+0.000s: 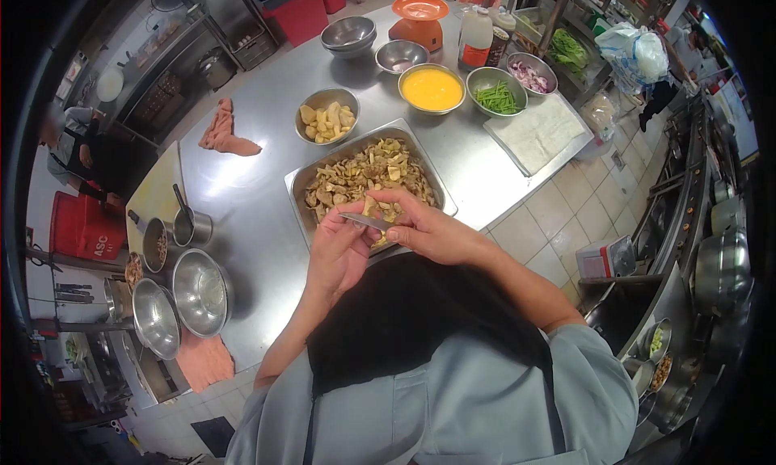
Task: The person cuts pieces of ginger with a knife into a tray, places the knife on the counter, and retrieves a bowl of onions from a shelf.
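Note:
Both of my hands meet over the near edge of a steel tray [444, 192] heaped with brownish, knobbly ginger pieces [365, 172]. Closed around a pale yellow piece of ginger [373, 210] is my left hand [335, 251], its thumb near a small knife. The short blade of the knife [365, 221] points left, and its handle is mostly hidden in my right hand [428, 229], which is closed on it. Behind the tray, a steel bowl [308, 99] holds peeled yellow ginger chunks [328, 122].
Along the back stand a bowl of yellow liquid [432, 89], cut green stalks [498, 99], purple onion pieces [529, 77] and an orange scale [418, 25]. A folded white cloth [540, 134] lies right. Steel bowls [200, 291] and a pot [194, 227] sit left. Another person [77, 146] stands far left.

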Demonstrator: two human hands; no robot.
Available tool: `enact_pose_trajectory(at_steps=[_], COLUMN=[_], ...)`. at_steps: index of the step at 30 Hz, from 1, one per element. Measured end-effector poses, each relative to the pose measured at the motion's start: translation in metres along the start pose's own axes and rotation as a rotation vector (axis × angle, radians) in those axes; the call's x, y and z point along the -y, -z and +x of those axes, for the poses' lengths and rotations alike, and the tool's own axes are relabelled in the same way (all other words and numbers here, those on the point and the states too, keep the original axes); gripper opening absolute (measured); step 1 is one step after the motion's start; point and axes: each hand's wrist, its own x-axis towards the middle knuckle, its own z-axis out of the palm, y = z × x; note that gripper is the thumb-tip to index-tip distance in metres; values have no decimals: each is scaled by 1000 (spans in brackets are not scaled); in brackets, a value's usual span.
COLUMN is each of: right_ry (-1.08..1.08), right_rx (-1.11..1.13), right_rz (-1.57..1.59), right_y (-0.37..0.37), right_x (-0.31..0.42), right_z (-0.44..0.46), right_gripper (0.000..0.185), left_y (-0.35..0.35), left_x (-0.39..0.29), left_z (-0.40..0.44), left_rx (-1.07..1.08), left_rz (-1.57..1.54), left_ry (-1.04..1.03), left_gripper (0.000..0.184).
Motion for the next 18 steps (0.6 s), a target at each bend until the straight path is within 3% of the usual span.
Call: enact_pose_trajectory(at_steps=[8, 11, 18], right_ry=[137, 220, 59], right_rx=[-69, -146, -133], right_rz=[-95, -310, -147], right_y=[-5, -2, -5], right_x=[-9, -24, -5], right_z=[0, 4, 1], right_gripper=[53, 45, 41], left_y=[-4, -1, -3], left_x=[-6, -6, -2], left_z=[-7, -9, -4], left_rx=[-64, -53, -39], left_rz=[-90, -77, 27], left_ry=[100, 123, 57], left_gripper=[20, 17, 15])
